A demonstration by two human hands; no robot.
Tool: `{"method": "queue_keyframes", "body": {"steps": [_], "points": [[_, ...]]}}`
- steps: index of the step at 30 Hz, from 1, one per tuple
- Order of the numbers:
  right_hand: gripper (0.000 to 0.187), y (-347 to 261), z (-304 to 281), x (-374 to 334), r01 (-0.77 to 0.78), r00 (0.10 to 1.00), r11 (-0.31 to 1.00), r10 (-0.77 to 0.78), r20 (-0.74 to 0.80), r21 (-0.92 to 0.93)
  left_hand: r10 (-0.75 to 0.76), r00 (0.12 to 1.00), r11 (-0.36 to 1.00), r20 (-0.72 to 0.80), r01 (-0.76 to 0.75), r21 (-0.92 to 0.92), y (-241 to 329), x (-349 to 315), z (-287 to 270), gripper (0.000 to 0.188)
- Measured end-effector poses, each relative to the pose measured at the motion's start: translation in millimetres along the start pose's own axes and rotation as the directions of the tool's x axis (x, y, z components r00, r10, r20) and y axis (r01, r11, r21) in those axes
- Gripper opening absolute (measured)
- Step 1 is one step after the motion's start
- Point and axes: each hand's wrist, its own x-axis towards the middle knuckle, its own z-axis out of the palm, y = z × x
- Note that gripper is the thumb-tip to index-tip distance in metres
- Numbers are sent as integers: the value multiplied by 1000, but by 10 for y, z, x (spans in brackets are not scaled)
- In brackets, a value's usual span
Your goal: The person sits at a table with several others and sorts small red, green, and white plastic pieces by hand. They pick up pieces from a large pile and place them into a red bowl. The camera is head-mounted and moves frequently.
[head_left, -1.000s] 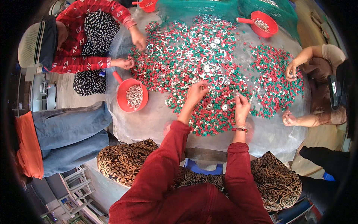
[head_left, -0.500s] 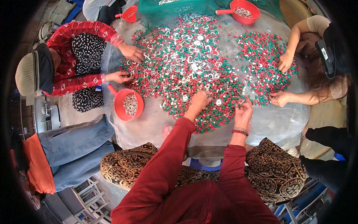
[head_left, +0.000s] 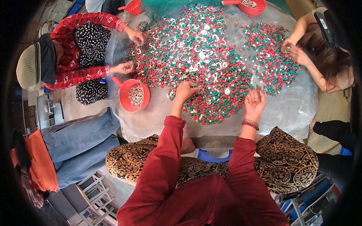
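A broad heap of small red, green and white pieces (head_left: 222, 109) lies before me, with pale curved hook-like pieces (head_left: 181, 56) and round white discs (head_left: 227, 91) scattered through it. My left hand (head_left: 185, 90) is over the near part of the heap, thumb and fingers pinched at a pale curved piece (head_left: 201, 90), seemingly held. At the heap's right edge, my right hand (head_left: 255, 103) is turned palm up with its fingers curled together. Something small may be between those fingertips, too small to make out.
A red dipper (head_left: 129, 106) of pale curved pieces stands left; others (head_left: 252, 8) stand at the back. A smaller heap (head_left: 271, 56) lies right on the clear plastic sheet (head_left: 279, 111). Co-workers' hands (head_left: 136, 37) (head_left: 296, 52) work at both sides.
My left hand has moved left across the heap, and my right hand slightly right, widening the gap between them. The right co-worker's hands have come together. The whole view has shifted slightly.
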Motion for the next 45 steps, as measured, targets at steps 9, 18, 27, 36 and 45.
{"method": "queue_keyframes", "body": {"steps": [9, 18, 27, 36, 45], "points": [[19, 55, -13, 44, -19, 999, 1000, 19, -36, 10, -154, 957, 764, 245, 273, -585, 40, 83, -217, 30], [20, 112, 50, 21, -73, 997, 997, 73, -6, -22, -163, 973, 819, 163, 226, -528, -174, 107, -122, 45], [21, 114, 112, 9, -67, 997, 997, 66, -31, -44, -269, 953, 909, -137, 204, -364, -467, 95, -57, 59], [16, 187, 172, 40, -124, 992, 991, 124, -7, -56, 35, 974, 996, -222, -51, -68, -150, -26, -44, 30], [39, 379, 210, -18, -195, 979, 861, 143, -144, -470, 2, 875, 967, -485, -125, -222, 23, 57, 473, 34]]}}
